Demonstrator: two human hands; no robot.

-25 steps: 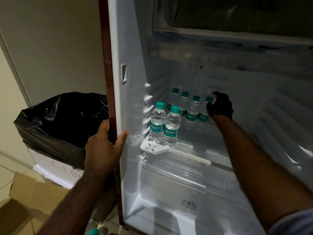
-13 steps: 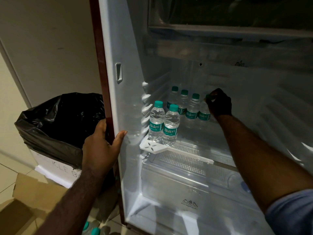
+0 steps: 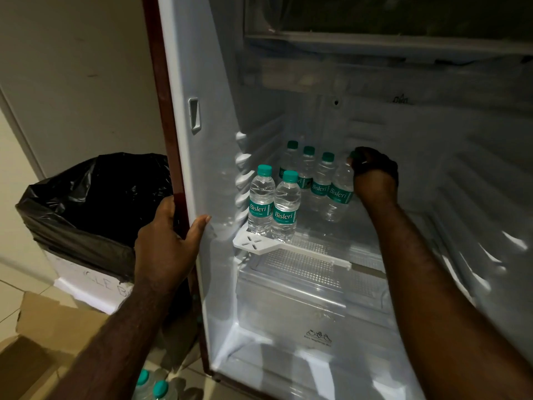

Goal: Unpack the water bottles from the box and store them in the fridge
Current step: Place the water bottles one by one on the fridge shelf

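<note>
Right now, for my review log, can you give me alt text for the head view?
A person's right hand grips the neck of a Bisleri water bottle at the right end of the back row on a fridge shelf, with five more bottles already standing there. The left hand holds the fridge's left edge; a black-lined bin stands outside.

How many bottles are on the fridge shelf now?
6. Two stand in front. Three stand in the back row. The right hand grips the sixth at that row's right end. Others could be hidden behind.
</note>
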